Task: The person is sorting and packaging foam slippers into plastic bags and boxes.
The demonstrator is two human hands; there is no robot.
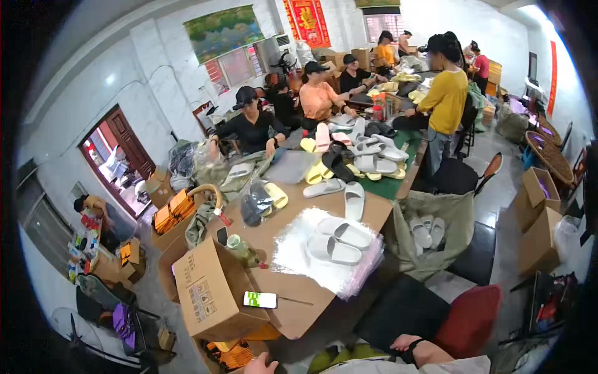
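My left hand (260, 364) shows only in part at the lower edge, thumb and finger apart. It is nearest to a carton of orange packets (233, 356), and I see nothing in its grasp. Loosely curled, my right hand (405, 343) hangs low in front of me by a dark seat (402, 311), with nothing visible in it. On the table (293, 311) before me, a pair of light grey slides (336, 249) lies on a stack of clear plastic bags (299, 240). A phone with a lit screen (260, 300) lies beside an open cardboard box (212, 293).
More slides (374, 156) in grey, yellow, pink and black pile up farther along the table. A green bottle (240, 246) stands by the box. To the right, a large sack (430, 249) holds grey slides. Several people sit or stand around the table, one in a yellow top (448, 93).
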